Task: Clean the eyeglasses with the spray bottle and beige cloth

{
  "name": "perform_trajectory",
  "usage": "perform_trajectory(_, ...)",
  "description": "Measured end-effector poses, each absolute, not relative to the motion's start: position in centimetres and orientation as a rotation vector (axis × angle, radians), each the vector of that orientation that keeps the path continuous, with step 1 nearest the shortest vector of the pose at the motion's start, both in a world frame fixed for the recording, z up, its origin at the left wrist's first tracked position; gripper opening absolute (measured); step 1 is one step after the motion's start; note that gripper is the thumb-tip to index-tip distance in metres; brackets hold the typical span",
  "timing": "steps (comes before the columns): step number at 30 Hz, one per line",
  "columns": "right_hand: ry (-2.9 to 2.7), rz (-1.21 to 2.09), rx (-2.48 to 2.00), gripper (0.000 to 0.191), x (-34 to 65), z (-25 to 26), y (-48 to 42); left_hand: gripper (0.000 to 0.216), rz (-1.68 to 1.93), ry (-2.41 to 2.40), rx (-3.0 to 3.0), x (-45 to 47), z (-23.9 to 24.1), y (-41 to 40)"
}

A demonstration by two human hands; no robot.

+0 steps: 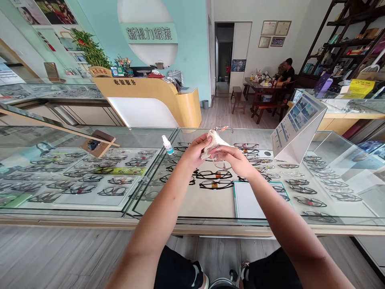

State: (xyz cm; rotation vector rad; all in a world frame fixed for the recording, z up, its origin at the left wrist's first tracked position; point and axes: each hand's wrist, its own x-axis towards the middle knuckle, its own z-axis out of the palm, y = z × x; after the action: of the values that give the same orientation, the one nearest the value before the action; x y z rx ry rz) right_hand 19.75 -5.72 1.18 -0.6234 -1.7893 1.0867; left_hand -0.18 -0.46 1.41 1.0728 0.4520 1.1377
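Observation:
Above the glass counter, my left hand [196, 150] is closed, its thumb and fingers pinching a pale cloth [217, 139]. My right hand [236, 158] is closed beside it, its fingers on a pair of thin-rimmed eyeglasses [221, 165] and against the cloth's lower edge. One lens of the eyeglasses hangs below the right fingers; part of the frame with an orange mark shows above the cloth. Cloth and fingers hide the middle of the eyeglasses. Left of my hands, a small white spray bottle [168, 146] with a blue label stands on the counter top.
Rows of spectacle frames [215, 184] lie inside the glass display case [192, 221]. A white-and-teal tray [251, 200] is near its front. A folded sign [297, 124] stands at right, a wooden-framed mirror [98, 143] at left. A person [288, 74] sits at a far table.

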Motion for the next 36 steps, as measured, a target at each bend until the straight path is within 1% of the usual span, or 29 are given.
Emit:
perform_trajectory(3, -1.784, 1.093, -0.620, 0.030, 19.9, 1.1, -5.7, 0.037, 1.111, 0.486, 1.065, -0.1, 1.4, -0.5)
perform_trajectory(6, -1.765, 1.120, -0.631, 0.031, 20.0, 1.1, -5.6, 0.037, 1.091, 0.470, 1.074, -0.1, 1.4, -0.6)
perform_trajectory(19, -1.707, 1.208, -0.653, 0.032, 19.9, 2.0, -5.9, 0.064, 1.119, 0.455, 1.208, -0.6, 2.0, -1.1)
perform_trajectory(25, -1.728, 1.201, -0.678, 0.037, 19.9, 1.6, -5.7, 0.059, 1.167, 0.503, 1.300, -0.7, 2.2, -1.2)
perform_trajectory(31, -1.805, 1.114, -0.720, 0.040, 20.0, 1.5, -5.5, 0.061, 1.133, 0.554, 1.390, -0.7, 1.9, -1.4)
perform_trajectory(36, -1.804, 1.127, -0.717, 0.041, 20.0, 1.5, -5.5, 0.054, 1.136, 0.549, 1.468, -0.4, 2.1, -1.8)
